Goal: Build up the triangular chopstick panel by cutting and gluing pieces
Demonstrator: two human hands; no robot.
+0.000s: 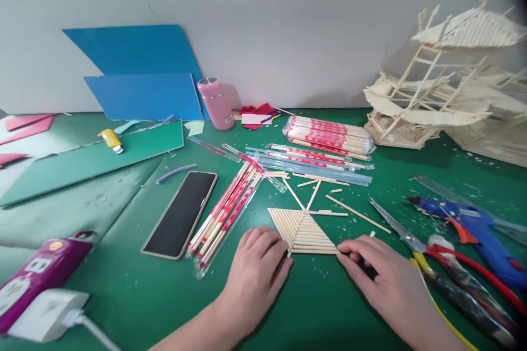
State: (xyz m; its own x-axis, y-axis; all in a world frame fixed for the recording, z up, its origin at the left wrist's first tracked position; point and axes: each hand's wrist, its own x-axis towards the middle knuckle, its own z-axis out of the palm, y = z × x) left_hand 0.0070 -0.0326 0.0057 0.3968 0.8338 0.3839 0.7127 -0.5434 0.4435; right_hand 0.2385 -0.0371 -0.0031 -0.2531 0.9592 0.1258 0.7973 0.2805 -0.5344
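A fan-like panel of wooden sticks (pixel 304 230), laid side by side in two angled sections with bare spokes at the back, lies flat on the green table. Along its front edge runs one wooden stick (pixel 315 252). My left hand (pixel 259 269) has thumb and forefinger closed at that stick's left end, at the panel's front left corner. The stick's right end is pinched between the thumb and forefinger of my right hand (pixel 381 274). My fingertips partly cover both ends.
Wrapped chopsticks (pixel 230 208) and a phone (pixel 180 215) lie left; a bundle of chopsticks (pixel 327 134) lies behind. Scissors (pixel 405 230), pliers (pixel 473 279) and a blue glue gun (pixel 473 230) are right. A stick-built pavilion (pixel 428 98), pink bottle (pixel 216 104) and purple power strip (pixel 41 277) stand around.
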